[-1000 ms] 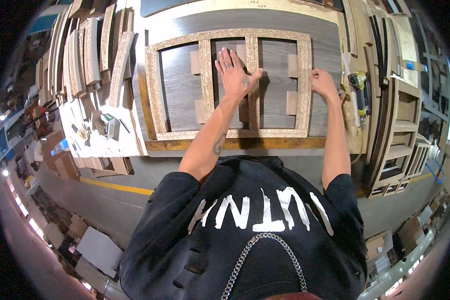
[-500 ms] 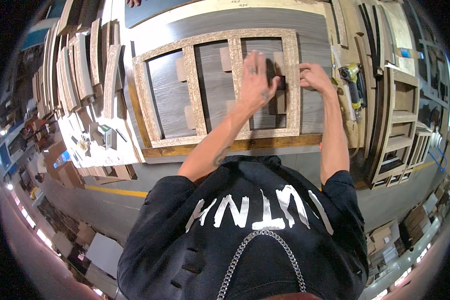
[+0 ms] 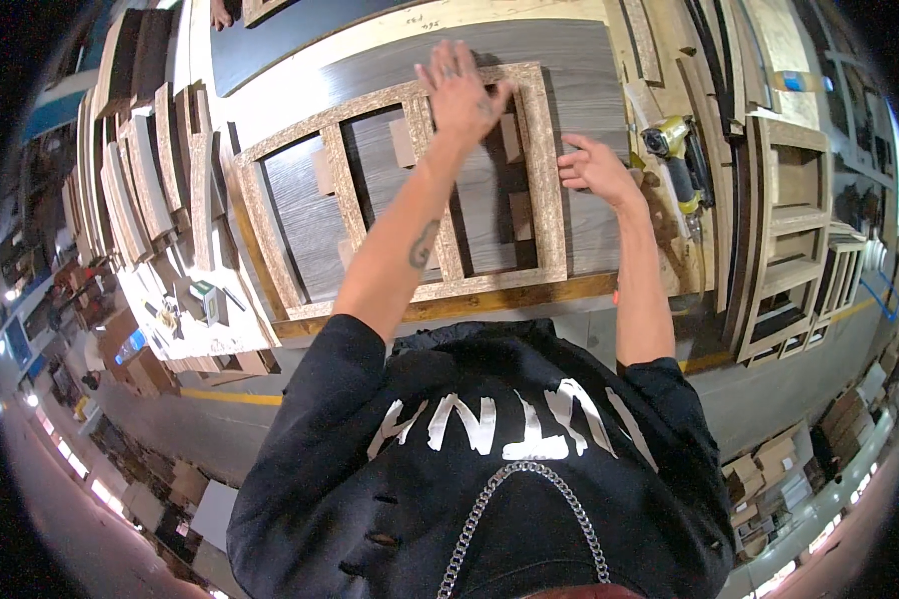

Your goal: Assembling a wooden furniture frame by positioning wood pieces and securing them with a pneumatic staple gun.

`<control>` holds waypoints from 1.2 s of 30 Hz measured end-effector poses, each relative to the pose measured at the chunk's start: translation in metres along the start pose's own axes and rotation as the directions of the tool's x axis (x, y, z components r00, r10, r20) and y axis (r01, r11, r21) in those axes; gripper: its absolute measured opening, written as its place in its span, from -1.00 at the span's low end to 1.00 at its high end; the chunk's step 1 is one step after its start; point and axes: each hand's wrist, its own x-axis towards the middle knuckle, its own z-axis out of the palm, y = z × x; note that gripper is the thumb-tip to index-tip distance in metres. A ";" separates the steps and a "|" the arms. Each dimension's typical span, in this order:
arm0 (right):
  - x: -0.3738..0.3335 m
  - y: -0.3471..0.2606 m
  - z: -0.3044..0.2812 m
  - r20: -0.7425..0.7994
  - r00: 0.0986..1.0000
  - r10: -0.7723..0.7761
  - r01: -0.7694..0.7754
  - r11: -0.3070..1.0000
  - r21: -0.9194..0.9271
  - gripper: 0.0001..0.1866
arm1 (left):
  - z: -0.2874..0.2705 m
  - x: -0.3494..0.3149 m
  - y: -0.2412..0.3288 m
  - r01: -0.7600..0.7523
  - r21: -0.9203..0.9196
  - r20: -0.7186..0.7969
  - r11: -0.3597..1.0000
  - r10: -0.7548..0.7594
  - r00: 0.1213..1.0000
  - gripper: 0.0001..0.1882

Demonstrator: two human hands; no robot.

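A ladder-like frame of speckled chipboard strips lies on a grey wood-grain panel, with crossbars dividing it into bays. Small wooden blocks sit against its bars inside the bays. My left hand is over the frame's far rail, palm down and fingers spread, holding nothing; whether it touches the rail I cannot tell. To the right of the frame's right-hand strip is my right hand. Its fingers are loosely bent and apart, pointing at that strip, with nothing in them.
A yellow and black power tool lies on the board at the right. Stacked strips stand at the left, near a small box. More assembled frames lean at the far right. Another person's hand shows at the top left.
My left hand has moved away from me, from the right-hand bay to the far rail. My right hand has shifted slightly nearer, its fingers loosening. The whole view has shifted a little.
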 end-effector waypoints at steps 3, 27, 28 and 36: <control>-0.004 0.020 -0.002 0.023 0.997 -0.075 0.074 0.996 0.039 -0.35 | -0.009 0.017 -0.031 0.005 0.003 -0.033 1.000 -0.005 0.999 -0.28; -0.029 0.007 0.026 -0.074 0.993 -0.087 0.085 0.996 -0.027 -0.40 | -0.058 0.005 -0.232 -0.245 -0.023 0.009 0.969 0.245 0.970 -0.61; -0.028 0.008 0.027 -0.066 0.995 -0.080 0.079 0.996 -0.029 -0.40 | -0.058 0.005 -0.232 -0.237 -0.011 0.007 0.972 0.237 0.972 -0.58; -0.020 -0.003 0.039 -0.139 0.983 -0.122 0.064 0.931 -0.361 -0.45 | -0.073 -0.009 -0.244 -0.089 -0.034 0.058 0.995 0.091 0.994 -0.59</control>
